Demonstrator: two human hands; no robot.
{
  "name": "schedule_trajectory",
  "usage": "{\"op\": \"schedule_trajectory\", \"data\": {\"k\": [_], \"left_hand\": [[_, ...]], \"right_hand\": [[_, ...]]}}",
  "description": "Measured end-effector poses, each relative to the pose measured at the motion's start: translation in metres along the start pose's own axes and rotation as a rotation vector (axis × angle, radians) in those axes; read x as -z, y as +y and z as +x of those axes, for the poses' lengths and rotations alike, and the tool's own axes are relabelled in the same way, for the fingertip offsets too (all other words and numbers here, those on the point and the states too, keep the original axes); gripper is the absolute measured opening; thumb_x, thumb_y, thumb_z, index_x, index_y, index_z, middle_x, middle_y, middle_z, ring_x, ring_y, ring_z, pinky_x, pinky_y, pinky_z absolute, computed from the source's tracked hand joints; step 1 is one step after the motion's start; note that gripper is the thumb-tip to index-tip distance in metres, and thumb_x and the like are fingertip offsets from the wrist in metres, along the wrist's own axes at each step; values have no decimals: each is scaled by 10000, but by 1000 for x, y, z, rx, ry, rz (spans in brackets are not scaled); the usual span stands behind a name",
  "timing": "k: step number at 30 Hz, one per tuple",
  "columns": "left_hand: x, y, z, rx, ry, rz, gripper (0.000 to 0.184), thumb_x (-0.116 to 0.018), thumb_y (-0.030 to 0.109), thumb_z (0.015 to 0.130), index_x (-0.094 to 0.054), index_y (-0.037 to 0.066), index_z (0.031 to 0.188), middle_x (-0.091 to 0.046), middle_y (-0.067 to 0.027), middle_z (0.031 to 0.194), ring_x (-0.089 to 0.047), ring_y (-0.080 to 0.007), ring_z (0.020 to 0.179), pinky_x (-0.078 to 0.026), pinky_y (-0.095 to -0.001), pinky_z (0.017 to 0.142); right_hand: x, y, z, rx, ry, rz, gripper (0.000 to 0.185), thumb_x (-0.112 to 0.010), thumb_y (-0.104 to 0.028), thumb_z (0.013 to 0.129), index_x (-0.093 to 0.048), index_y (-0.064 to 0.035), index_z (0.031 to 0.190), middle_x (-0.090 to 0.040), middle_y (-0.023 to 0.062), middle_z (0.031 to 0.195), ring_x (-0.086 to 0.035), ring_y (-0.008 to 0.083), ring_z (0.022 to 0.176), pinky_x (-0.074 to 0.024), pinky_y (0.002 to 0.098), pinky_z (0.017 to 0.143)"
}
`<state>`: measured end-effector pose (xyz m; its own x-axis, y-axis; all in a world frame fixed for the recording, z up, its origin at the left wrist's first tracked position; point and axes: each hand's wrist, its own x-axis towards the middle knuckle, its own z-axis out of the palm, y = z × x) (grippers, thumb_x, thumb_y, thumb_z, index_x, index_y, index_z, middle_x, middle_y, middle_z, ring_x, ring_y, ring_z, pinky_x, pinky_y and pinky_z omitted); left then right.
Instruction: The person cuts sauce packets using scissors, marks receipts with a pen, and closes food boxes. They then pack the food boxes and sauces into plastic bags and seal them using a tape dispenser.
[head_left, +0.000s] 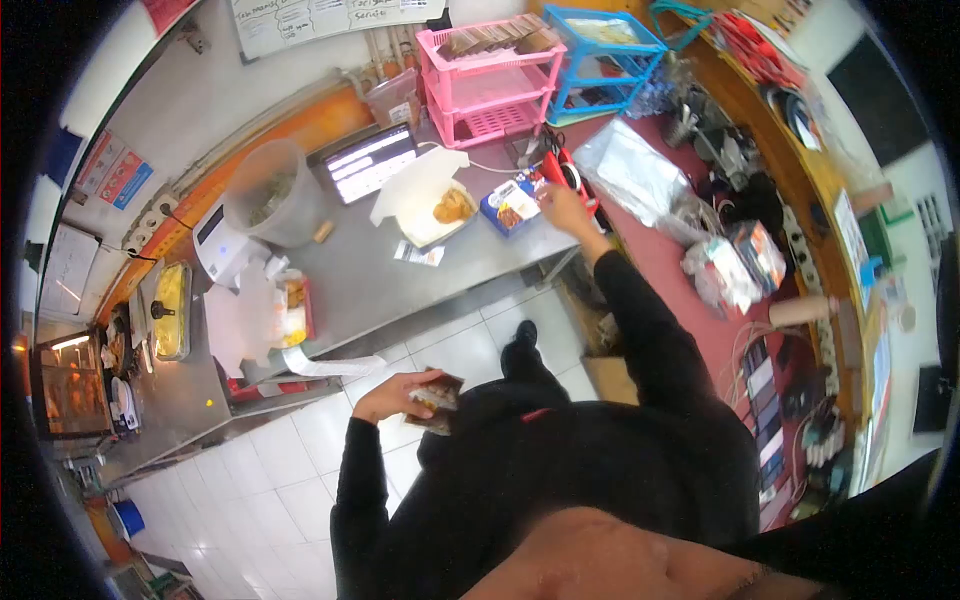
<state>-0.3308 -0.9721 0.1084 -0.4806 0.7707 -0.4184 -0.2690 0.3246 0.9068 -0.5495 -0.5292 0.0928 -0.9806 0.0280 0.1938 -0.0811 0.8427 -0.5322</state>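
Note:
My left hand (400,396) is low over the floor in front of the counter, its fingers closed round a few brown sachets (440,402). At the counter's right end, my right hand (568,210) is by the edge of a small blue box (511,204). Its fingers are curled together, and what they may hold is too small to make out. Just behind that hand lies a red and black device (569,178). Left of the blue box is an open white carton (424,212) with fried food (455,207) in it.
A pink tiered rack (490,85) holds brown sachets on top, beside a blue rack (603,65). Along the counter stand a tablet (370,163), a translucent bucket (272,195), a white printer (228,243) trailing paper (330,366) and another food box (293,310). Foil bags (632,170) lie right.

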Motion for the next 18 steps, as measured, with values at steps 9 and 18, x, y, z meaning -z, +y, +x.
{"op": "schedule_trajectory", "data": {"k": [9,18], "left_hand": [[-18,108,92,3,422,-475,899,-727,-155,550,-402,-1,1374,-406,-102,1429,-365,-205,1320,-281,-335,1099],[-22,187,166,-211,531,-514,917,-703,-182,568,-368,6,1400,-401,-100,1427,-360,-190,1310,-263,-311,1095]], "right_hand": [[-1,165,244,250,-596,-234,301,-593,-61,733,-668,-79,1023,-653,156,919,-622,310,847,-500,401,737],[117,143,272,-195,-1102,324,188,-552,-258,885,-599,-93,961,-563,-8,725,-446,60,488,-327,208,415]]}}
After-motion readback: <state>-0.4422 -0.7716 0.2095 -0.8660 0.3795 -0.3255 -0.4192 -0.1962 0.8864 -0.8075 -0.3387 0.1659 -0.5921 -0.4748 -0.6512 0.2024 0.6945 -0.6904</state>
